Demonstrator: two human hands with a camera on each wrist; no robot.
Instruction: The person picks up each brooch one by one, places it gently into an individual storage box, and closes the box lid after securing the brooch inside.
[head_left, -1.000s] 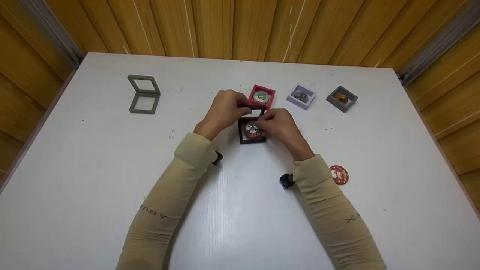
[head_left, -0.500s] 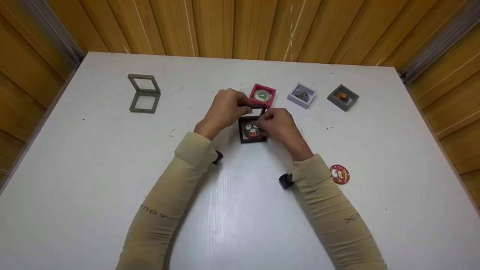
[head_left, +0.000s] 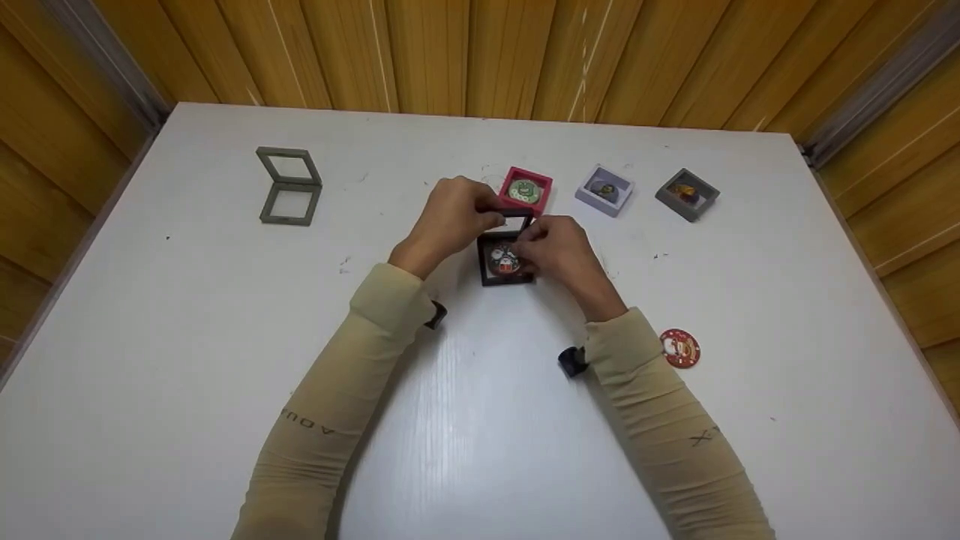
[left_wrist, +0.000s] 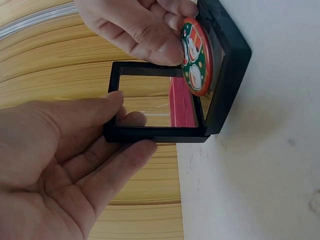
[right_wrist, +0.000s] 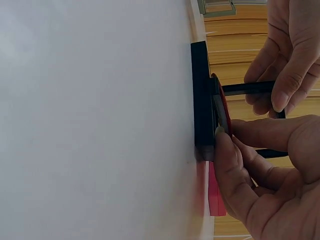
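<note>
A black hinged display frame (left_wrist: 235, 65) stands open on the table, its lid raised and clear film in both halves. My left hand (head_left: 450, 217) pinches the lid's top edge between thumb and fingers. My right hand (head_left: 559, 247) pinches a round badge (left_wrist: 197, 60) by its edge. This badge has a red rim and white figures on dark green. In the left wrist view it tilts just over the film of the base. From the right wrist view, its lower part sits within the base's outline, the thumb on one side and fingers on the other.
Behind the hands stands a pink frame (head_left: 547, 196) with a green badge. A lavender frame (head_left: 596, 204) and a dark grey frame (head_left: 670, 205) lie further right, each holding something small. An olive frame (head_left: 288, 221) stands open at left. A red badge (head_left: 681, 348) lies beside the right sleeve.
</note>
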